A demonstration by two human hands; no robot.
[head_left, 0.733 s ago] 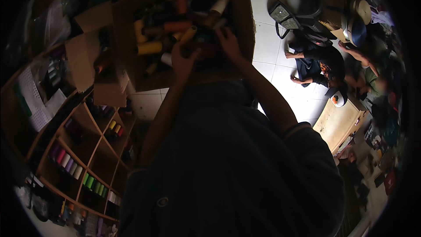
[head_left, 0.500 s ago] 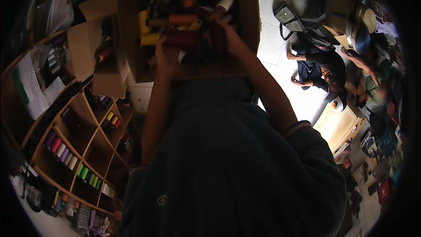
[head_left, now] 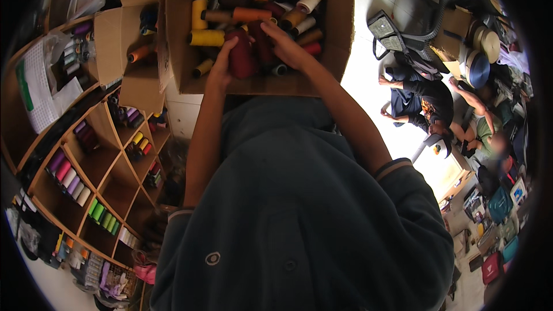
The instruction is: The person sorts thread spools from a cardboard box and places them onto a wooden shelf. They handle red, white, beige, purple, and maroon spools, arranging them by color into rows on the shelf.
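Observation:
An open cardboard box [head_left: 345, 17] in front of me is full of thread cones in yellow, orange, maroon and cream. My left hand [head_left: 222, 66] is wrapped around a dark red thread cone [head_left: 242, 55] standing in the box. My right hand [head_left: 285, 46] reaches in beside it and rests on the darker cones, its fingers partly closed among them. A yellow cone [head_left: 206, 37] lies just left of the red one. My dark shirt fills the lower middle of the view.
A smaller open cardboard box [head_left: 129, 52] with an orange cone stands to the left. Below it a wooden diagonal-grid shelf [head_left: 106, 167] holds coloured thread spools. Two people [head_left: 449, 115] sit on the white tiled floor at right among bags, boxes and clutter.
The view has brightened and tilted so the box shows fully. My left hand has closed around the dark red cone; my right hand stays in the box beside it.

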